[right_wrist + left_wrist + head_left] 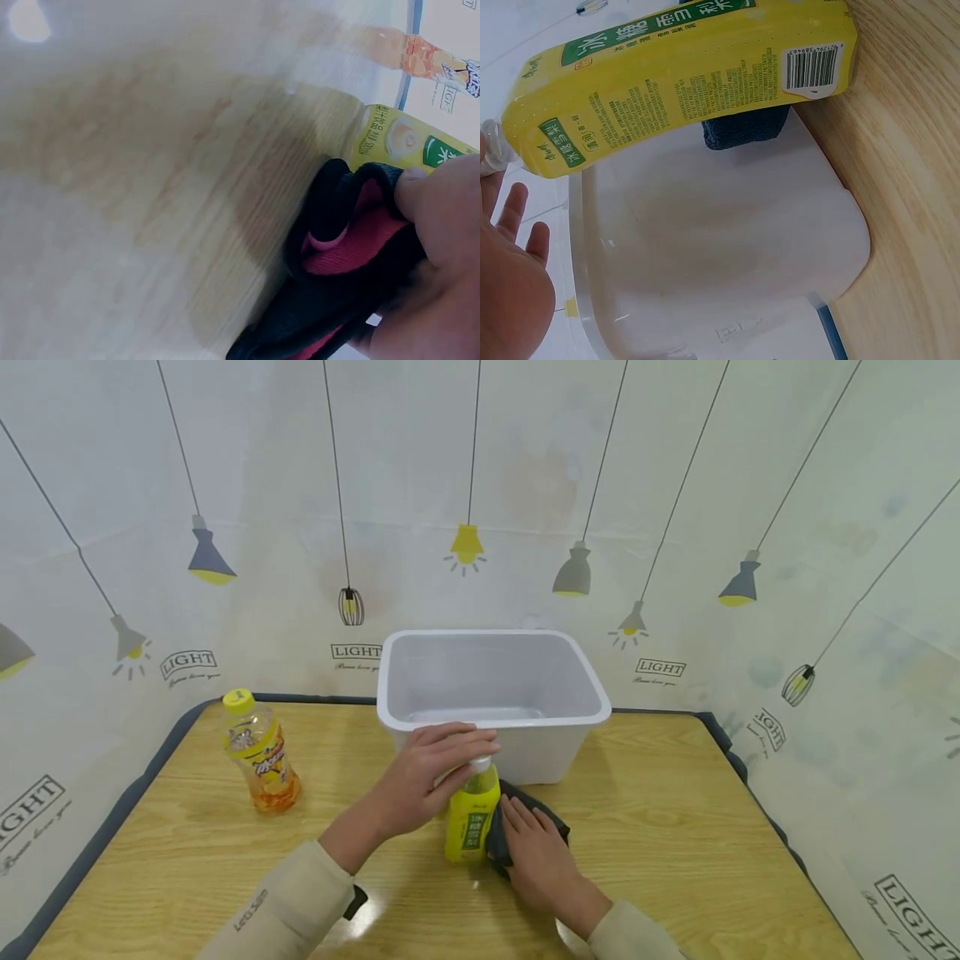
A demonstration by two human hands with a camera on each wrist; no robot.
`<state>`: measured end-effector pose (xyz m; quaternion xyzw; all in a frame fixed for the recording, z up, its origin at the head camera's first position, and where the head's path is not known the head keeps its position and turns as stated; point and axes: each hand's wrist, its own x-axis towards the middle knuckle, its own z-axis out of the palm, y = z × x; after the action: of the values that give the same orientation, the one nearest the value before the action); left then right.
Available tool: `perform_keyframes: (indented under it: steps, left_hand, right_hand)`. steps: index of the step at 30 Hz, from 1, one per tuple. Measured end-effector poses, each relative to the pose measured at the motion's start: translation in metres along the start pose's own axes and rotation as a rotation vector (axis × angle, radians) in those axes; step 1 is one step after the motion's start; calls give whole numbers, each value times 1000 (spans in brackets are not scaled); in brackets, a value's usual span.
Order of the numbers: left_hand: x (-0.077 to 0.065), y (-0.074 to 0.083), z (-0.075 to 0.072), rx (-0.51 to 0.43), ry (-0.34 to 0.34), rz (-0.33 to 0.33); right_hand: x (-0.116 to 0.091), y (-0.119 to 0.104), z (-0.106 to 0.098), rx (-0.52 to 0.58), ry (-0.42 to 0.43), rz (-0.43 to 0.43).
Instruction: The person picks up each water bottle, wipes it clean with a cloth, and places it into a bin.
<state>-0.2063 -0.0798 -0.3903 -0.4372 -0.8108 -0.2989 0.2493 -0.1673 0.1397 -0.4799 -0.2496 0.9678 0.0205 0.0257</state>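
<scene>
A yellow-labelled drink bottle (469,827) stands upright on the table in front of the white bin. My left hand (431,768) holds it at the top, thumb and fingers around the white cap (495,148), with the other fingers stretched out. On the bottle's right side, my right hand (542,860) grips a folded dark cloth (337,300) and presses it against the lower label. Pink lining shows inside its folds in the right wrist view. Part of the cloth is hidden under my right fingers.
Behind the bottle sits the white plastic bin (491,724). A yellow-capped bottle with some orange drink (272,772) stands at the left on the wooden table (667,827). A small black object (356,902) pokes out beside my left sleeve. Printed curtains enclose the back and sides.
</scene>
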Motion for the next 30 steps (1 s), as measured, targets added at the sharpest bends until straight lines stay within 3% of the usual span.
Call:
perform_keyframes:
  steps: [5,9,13,17,25,30]
  left_hand:
    - [0,0,1,-4,11,9]
    - [0,0,1,-3,14,10]
    - [0,-1,1,-1,16,11]
    - [-1,-1,1,3,18,14]
    - [-1,-2,1,9,9,8]
    - [-1,-2,0,15,9,11]
  right_hand:
    - [-2,3,1,163,56,11]
    - [-3,5,-5,328,177,17]
    - [-2,5,-18,483,305,2]
    - [-3,5,-36,580,352,17]
    - [-5,2,-71,563,492,-17]
    - [-2,-3,-78,437,475,-36]
